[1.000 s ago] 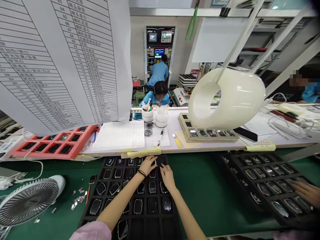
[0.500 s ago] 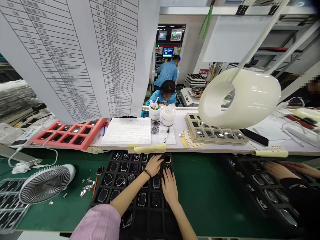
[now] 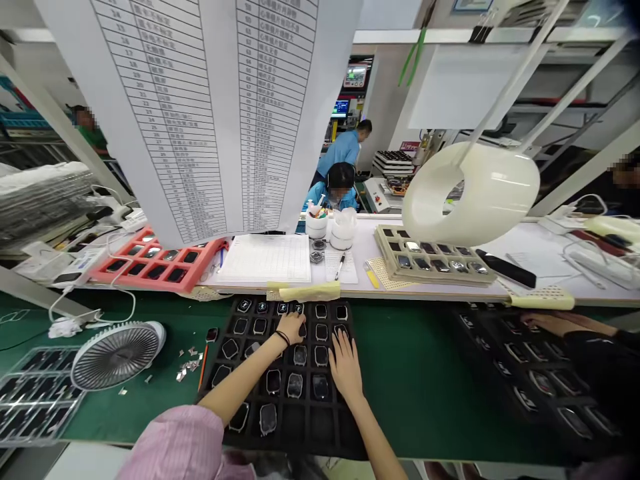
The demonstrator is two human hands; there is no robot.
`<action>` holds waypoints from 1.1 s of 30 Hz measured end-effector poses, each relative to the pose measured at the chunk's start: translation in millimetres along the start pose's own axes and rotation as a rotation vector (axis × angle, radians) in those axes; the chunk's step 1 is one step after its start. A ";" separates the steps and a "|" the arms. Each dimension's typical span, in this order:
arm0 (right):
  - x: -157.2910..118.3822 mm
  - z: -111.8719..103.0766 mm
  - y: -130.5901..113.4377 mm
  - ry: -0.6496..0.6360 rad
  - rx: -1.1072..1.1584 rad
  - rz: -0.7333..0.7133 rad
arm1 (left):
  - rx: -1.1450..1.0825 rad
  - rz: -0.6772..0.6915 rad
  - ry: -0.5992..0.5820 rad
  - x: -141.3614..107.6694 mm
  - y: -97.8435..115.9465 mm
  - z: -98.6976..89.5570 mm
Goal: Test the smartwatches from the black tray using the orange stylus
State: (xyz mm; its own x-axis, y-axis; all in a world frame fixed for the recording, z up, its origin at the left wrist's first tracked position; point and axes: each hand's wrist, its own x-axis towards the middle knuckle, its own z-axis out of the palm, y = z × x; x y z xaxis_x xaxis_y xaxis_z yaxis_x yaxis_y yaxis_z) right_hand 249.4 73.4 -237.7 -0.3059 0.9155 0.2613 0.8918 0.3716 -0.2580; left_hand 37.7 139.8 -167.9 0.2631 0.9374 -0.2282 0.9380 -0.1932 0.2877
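Fingers [image 3: 345, 345] of two hands [image 3: 291, 327] [image 3: 347, 370] over one black tray [image 3: 320, 427].

My left fingers [image 3: 299, 319] curl over the black tray [image 3: 295, 421], near the watches [image 3: 321, 355] in its far rows; their tips are hard to make out. My right fingers [image 3: 345, 341] stretch forward, nearly flat, over its right-hand column. Just beside the tray's left edge, on the green tabletop [image 3: 410, 387], lies an orange stick [image 3: 203, 368], with scattered metallic bits [image 3: 189, 367] and a fan [image 3: 119, 357] farther left of it. Beyond the tray sits a printed form [image 3: 267, 259]. Well right of the tray, a co-worker's hand [image 3: 550, 323] reaches over a second dark tray [image 3: 523, 371].
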 end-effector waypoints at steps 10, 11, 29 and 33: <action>-4.5 3.7 2.1 0.028 0.022 -0.010 | -0.232 0.042 0.213 -38.6 -50.6 -28.3; -4.7 4.2 2.2 0.034 0.026 -0.012 | -0.246 0.045 0.217 -41.0 -54.4 -28.8; -5.5 5.7 2.9 0.062 0.031 -0.032 | -0.027 -0.004 -0.082 -24.5 -46.1 -10.7; -6.5 7.5 3.9 0.075 0.040 -0.033 | -0.026 -0.010 -0.082 -24.9 -50.5 -20.6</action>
State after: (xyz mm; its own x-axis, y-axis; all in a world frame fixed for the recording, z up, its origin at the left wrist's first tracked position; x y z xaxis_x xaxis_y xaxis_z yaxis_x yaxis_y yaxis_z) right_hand 252.3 70.1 -247.3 -0.3077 0.8889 0.3393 0.8671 0.4088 -0.2847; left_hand -20.8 132.2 -157.6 0.2726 0.9121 -0.3061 0.9348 -0.1757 0.3088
